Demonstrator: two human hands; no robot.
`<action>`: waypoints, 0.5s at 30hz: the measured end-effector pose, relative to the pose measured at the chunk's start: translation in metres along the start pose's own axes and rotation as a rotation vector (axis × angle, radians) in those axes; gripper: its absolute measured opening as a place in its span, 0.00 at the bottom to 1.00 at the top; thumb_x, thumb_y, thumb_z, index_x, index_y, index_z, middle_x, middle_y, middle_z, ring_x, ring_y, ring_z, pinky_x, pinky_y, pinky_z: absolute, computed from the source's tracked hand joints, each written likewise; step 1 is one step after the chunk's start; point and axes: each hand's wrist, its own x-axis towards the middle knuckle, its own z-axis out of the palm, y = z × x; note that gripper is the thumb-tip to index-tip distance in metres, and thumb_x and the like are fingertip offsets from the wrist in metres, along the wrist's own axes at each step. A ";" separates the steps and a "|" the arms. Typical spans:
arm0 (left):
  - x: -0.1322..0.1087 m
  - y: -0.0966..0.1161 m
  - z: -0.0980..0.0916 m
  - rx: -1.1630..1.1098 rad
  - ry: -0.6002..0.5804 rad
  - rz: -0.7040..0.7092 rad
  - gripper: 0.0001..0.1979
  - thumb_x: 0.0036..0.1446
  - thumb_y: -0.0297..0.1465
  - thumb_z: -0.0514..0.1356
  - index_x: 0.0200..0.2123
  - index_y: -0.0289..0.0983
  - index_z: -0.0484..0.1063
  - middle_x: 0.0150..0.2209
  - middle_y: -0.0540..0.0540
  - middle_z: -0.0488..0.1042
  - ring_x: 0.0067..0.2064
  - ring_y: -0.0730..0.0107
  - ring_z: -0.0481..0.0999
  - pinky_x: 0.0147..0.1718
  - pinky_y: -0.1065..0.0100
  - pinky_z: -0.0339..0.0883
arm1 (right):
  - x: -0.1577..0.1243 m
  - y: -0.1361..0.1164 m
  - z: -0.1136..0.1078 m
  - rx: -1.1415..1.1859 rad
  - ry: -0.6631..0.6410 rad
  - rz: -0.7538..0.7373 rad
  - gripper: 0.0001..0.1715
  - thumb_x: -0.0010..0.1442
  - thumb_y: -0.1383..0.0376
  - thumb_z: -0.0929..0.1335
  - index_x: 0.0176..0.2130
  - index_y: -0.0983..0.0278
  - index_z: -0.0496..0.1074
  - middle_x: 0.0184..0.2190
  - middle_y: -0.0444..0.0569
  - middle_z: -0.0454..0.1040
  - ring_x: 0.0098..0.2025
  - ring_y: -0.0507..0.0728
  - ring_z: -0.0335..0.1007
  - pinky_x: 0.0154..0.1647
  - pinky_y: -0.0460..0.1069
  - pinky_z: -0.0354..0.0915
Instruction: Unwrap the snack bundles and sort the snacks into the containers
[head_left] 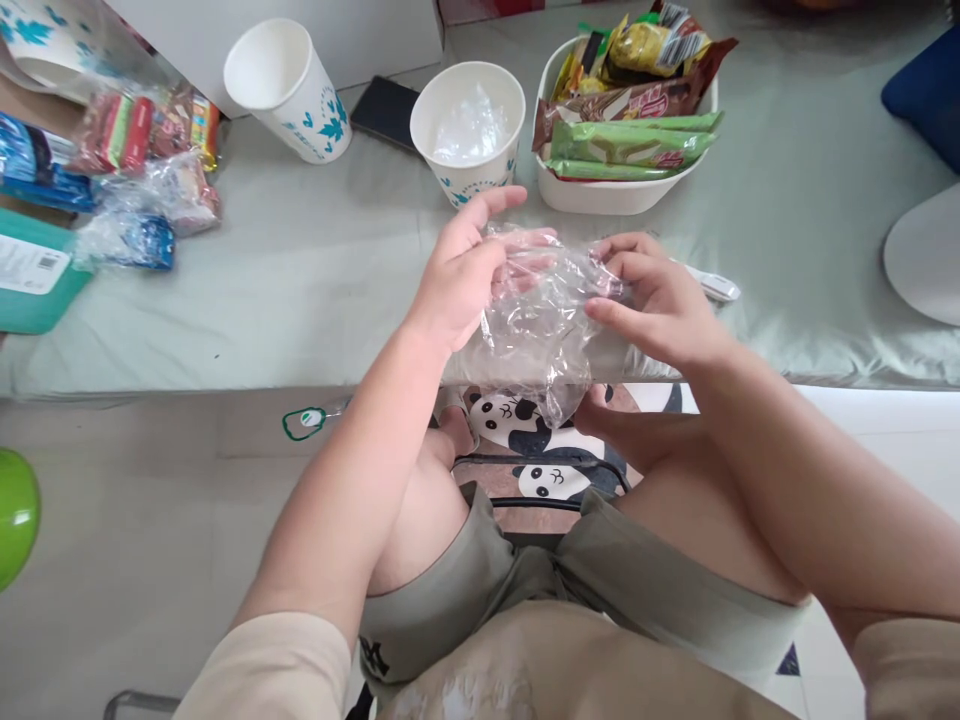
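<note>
Low bench (300,290) with a pale green cloth over it, beige tiled floor (135,480) underneath, panda-print mat (551,480) down there too, soft even daylight.

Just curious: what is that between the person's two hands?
Head view: a crumpled clear plastic bag, held by the left hand and right hand.

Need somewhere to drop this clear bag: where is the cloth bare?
Bare cloth lies between the wrapped snacks and the left hand, in front of the tilted cup. Another patch lies right of the snack bowl, before the white disc. The far row is crowded.
</note>
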 end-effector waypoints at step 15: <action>0.005 0.008 -0.009 -0.235 0.134 0.064 0.23 0.66 0.43 0.61 0.62 0.51 0.61 0.60 0.48 0.75 0.63 0.58 0.74 0.54 0.61 0.72 | 0.005 -0.021 0.016 0.381 0.076 0.431 0.14 0.60 0.57 0.74 0.32 0.58 0.67 0.22 0.41 0.69 0.22 0.51 0.68 0.25 0.50 0.69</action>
